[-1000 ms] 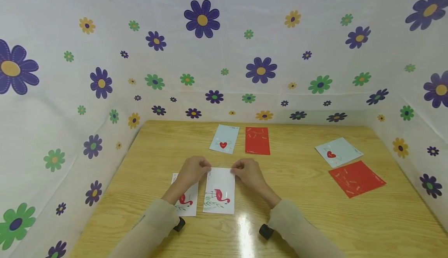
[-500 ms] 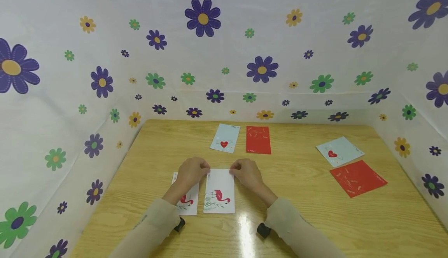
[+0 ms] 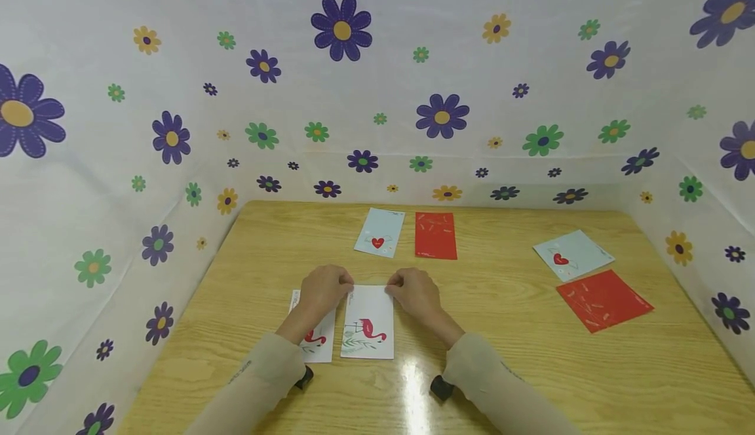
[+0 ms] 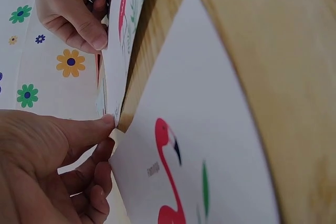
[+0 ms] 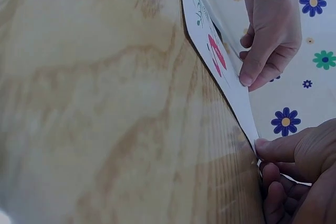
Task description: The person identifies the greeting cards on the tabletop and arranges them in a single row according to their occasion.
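Note:
In the head view a white flamingo card (image 3: 370, 314) lies on the wooden table between my two hands. My left hand (image 3: 321, 294) pinches its far left corner between thumb and forefinger. Its far right corner is pinched by my right hand (image 3: 417, 296). A second white flamingo card (image 3: 319, 348) lies just to the left, partly covered by my left hand and wrist. The left wrist view shows this second card (image 4: 210, 98) large and near, with a narrow gap beside the held card (image 4: 114, 72). From the right wrist, the held card (image 5: 226, 85) appears nearly edge-on.
Farther back lie a pale blue heart card (image 3: 380, 230) and a red card (image 3: 435, 237) side by side. Another pale blue heart card (image 3: 572, 255) and red card (image 3: 604, 301) lie at the right, turned askew. A flower-print cloth (image 3: 383, 75) encloses the table's back and sides.
The held flamingo card has slid very slightly left, narrowing the gap to the second flamingo card. Both hands keep pinching its far corners.

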`<state>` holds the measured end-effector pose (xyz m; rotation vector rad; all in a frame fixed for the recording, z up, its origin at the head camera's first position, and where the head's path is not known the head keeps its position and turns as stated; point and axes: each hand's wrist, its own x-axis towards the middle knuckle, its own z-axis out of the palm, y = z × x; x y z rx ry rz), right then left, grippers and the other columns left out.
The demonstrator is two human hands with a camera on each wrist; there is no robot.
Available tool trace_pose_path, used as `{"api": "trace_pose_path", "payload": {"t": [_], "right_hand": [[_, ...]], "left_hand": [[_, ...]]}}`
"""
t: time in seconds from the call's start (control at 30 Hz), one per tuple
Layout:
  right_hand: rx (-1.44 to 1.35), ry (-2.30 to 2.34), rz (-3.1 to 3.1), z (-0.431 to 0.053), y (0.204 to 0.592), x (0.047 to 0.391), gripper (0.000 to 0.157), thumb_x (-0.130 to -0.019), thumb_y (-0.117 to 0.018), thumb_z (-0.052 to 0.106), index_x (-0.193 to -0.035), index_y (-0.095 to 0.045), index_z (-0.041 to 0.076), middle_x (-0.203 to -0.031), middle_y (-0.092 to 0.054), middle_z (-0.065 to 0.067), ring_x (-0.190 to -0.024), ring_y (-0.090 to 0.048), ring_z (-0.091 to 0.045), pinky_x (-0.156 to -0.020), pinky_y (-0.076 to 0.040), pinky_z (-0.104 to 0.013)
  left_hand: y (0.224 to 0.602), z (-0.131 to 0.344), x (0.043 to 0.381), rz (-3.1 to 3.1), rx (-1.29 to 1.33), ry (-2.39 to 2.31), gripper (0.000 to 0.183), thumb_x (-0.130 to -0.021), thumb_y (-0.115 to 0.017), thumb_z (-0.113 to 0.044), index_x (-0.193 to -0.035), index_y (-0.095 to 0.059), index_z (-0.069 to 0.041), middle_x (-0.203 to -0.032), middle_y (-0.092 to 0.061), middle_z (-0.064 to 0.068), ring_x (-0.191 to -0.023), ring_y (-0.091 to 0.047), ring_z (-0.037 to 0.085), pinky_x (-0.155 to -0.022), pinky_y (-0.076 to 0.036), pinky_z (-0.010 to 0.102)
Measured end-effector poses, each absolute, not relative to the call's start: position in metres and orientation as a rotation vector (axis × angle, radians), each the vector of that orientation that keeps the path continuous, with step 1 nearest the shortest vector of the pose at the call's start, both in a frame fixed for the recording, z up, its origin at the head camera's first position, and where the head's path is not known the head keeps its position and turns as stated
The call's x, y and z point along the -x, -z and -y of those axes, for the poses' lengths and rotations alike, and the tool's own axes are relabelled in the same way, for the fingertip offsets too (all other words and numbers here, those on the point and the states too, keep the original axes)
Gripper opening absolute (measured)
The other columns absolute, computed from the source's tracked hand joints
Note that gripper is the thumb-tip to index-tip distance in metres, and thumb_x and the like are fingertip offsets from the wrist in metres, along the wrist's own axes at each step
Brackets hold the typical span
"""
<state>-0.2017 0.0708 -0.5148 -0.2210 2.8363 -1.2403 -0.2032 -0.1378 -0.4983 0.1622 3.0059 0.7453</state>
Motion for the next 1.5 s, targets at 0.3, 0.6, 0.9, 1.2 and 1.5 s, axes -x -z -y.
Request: {"api": "trace_pose_path", "payload": {"t": [0.3,0.6,0.9,1.2,1.5], "right_hand": [[0.240,1.231,-2.865,-0.071,0.518,0.202,0.005,-0.089,-0.081,0.012,-0.088,-0.077,0.010,-0.081,-0.071,0.002,-0.067,-0.056,-0.012,-0.058,-0.046,-0.026],[0.249,1.242,-2.873,-0.071,0.518,0.201,0.005,-0.089,-0.081,0.011,-0.087,-0.077,0.009,-0.081,-0.072,0.001,-0.068,-0.057,-0.013,-0.061,-0.047,-0.028],[0.244,1.256,-2.866,-0.072,0.518,0.201,0.005,-0.088,-0.081,0.011,-0.088,-0.077,0.009,-0.082,-0.071,0.001,-0.067,-0.056,-0.013,-0.060,-0.046,-0.028],[0.261,1.321,-2.852,-0.076,0.520,0.200,0.008,-0.092,-0.078,0.016,-0.095,-0.077,0.008,-0.088,-0.072,0.001,-0.077,-0.059,-0.014,-0.070,-0.050,-0.033],[0.339,1.582,-2.640,-0.094,0.515,0.208,0.017,-0.097,-0.071,0.008,-0.111,-0.073,-0.002,-0.094,-0.069,-0.005,-0.076,-0.062,-0.018,-0.064,-0.052,-0.026]], "left_hand": [[0.500,0.138,0.205,-2.951,-0.155,-0.833,0.004,-0.093,-0.077,-0.011,-0.092,-0.078,-0.007,-0.085,-0.071,-0.001,-0.075,-0.057,0.015,-0.070,-0.048,0.033],[0.498,0.137,0.203,-2.996,-0.179,-0.796,0.005,-0.090,-0.080,-0.012,-0.091,-0.078,-0.007,-0.089,-0.073,0.001,-0.079,-0.059,0.017,-0.078,-0.051,0.039],[0.500,0.137,0.205,-3.036,-0.192,-0.758,0.005,-0.089,-0.081,-0.011,-0.085,-0.078,-0.010,-0.087,-0.074,0.001,-0.077,-0.059,0.017,-0.080,-0.052,0.040],[0.497,0.139,0.204,-3.041,-0.181,-0.762,0.005,-0.094,-0.077,-0.014,-0.095,-0.079,-0.010,-0.095,-0.076,0.003,-0.087,-0.067,0.021,-0.084,-0.053,0.041],[0.480,0.143,0.209,-3.037,-0.157,-0.923,0.019,-0.100,-0.070,-0.017,-0.112,-0.075,-0.004,-0.110,-0.074,0.011,-0.103,-0.068,0.030,-0.089,-0.055,0.045]]}}
